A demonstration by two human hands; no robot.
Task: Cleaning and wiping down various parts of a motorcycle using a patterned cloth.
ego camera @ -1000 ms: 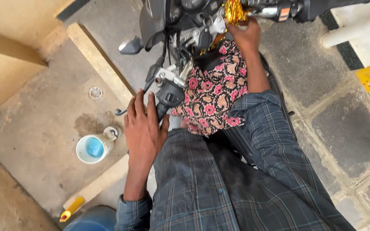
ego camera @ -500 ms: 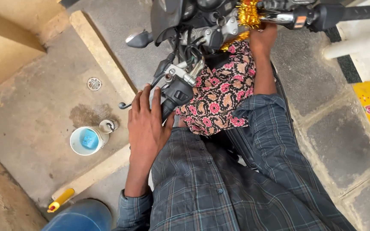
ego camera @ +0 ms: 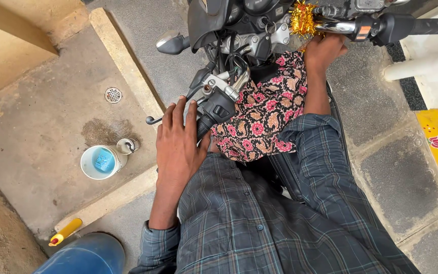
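Since half a second ago the left hand (ego camera: 178,147) has slid a little further up the left handlebar grip (ego camera: 205,127), and the whole motorcycle (ego camera: 244,30) sits lower in view. The handlebar's long axis runs from lower left to upper right, its right grip (ego camera: 432,25) pointing off the right edge. A soft floral cloth (ego camera: 262,119), pink and cream on dark, lies bunched between the bars, over the tank. The left hand is closed around its grip, fingers wrapped over the black switch housing. The right hand (ego camera: 323,50) pinches the cloth's upper edge, just under the gold tinsel (ego camera: 302,18). A white cup (ego camera: 100,162) stands on the concrete.
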